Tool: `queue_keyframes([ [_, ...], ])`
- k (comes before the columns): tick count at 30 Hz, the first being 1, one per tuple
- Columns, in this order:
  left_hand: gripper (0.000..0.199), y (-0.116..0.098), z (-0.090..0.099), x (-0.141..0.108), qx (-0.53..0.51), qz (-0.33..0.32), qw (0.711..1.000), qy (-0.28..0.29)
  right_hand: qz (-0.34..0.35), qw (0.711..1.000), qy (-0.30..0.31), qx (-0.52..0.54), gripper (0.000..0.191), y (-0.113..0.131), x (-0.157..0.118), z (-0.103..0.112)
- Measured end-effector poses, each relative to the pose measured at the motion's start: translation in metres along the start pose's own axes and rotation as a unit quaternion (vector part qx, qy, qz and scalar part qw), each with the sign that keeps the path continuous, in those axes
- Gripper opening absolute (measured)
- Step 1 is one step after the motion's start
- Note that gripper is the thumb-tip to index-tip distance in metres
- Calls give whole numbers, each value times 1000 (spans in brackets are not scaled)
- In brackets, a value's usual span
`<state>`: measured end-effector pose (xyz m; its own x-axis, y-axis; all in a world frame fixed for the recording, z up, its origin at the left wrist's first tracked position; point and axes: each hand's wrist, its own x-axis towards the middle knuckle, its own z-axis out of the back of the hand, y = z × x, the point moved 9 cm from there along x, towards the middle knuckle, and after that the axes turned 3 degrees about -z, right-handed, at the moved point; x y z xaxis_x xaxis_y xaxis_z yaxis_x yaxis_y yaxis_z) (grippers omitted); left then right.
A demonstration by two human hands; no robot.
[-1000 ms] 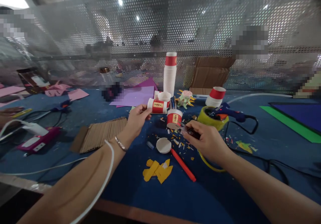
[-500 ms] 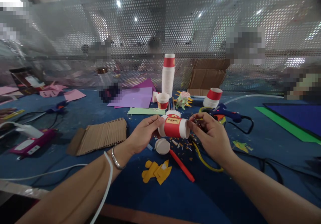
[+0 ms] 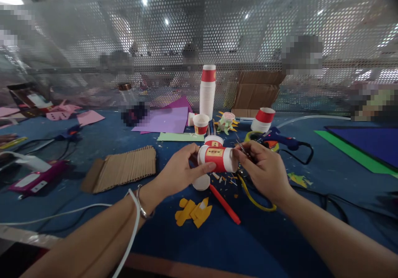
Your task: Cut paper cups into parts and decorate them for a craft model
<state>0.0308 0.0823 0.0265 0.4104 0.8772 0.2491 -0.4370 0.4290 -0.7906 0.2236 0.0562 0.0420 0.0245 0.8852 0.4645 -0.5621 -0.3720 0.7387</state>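
- Left hand [image 3: 178,170]: grasps the cup [image 3: 221,159], thumb across the red band.
- Right hand [image 3: 265,170]: grips the scissors [image 3: 243,148], blades directed up and away; fingertips are at the cup's right end. Contact there cannot be confirmed.
- Cup: held on its side between both hands, above the table [image 3: 149,245], partly in front of a second cup [image 3: 214,140].
- Disc [image 3: 201,182]: white, partly hidden by the left hand, near the upper end of the red pen [image 3: 225,204].
- Yellow pieces [image 3: 193,212]: overlapping, left of the red pen.
- Cup stack [image 3: 207,92]: upright, beyond the hands.
- Glue gun [image 3: 284,139]: beyond the right hand, to its right.
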Motion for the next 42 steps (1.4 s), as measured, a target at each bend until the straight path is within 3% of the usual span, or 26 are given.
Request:
queue_keyframes([
  [3,47,-9,11,-3,78,-41,995,-41,10,1000,6,-14,15,1,1,-1],
  [5,63,-17,15,-5,92,-81,991,-54,17,1000,15,-8,13,2,1,-3],
  [8,85,-33,11,-7,132,-147,980,-37,32,999,25,-4,12,5,-1,-5],
  [12,63,-49,-6,-11,155,-177,971,34,33,999,41,5,15,7,-4,-11],
  [14,52,-51,-9,-12,133,-162,977,42,16,997,57,40,19,6,-4,-15],
  [17,45,-44,0,-12,94,-116,989,-4,-12,995,59,84,24,6,-4,-17],
  [21,48,-25,12,-10,-16,-71,996,-58,-45,994,45,91,25,3,-2,-14],
  [28,52,-14,7,-9,-161,-65,980,-93,-71,991,4,118,25,-3,-3,-9],
  [33,52,-9,-5,-9,-225,-30,972,-62,-39,990,30,132,17,7,-3,-10],
  [36,46,2,-13,-6,-338,47,940,-29,-20,993,31,116,17,14,-3,-7],
  [39,37,11,-25,-6,-451,141,881,28,-11,994,27,107,15,16,-3,-5],
  [42,32,17,-32,-7,-493,197,846,57,-8,995,32,99,15,14,-2,-5],
])
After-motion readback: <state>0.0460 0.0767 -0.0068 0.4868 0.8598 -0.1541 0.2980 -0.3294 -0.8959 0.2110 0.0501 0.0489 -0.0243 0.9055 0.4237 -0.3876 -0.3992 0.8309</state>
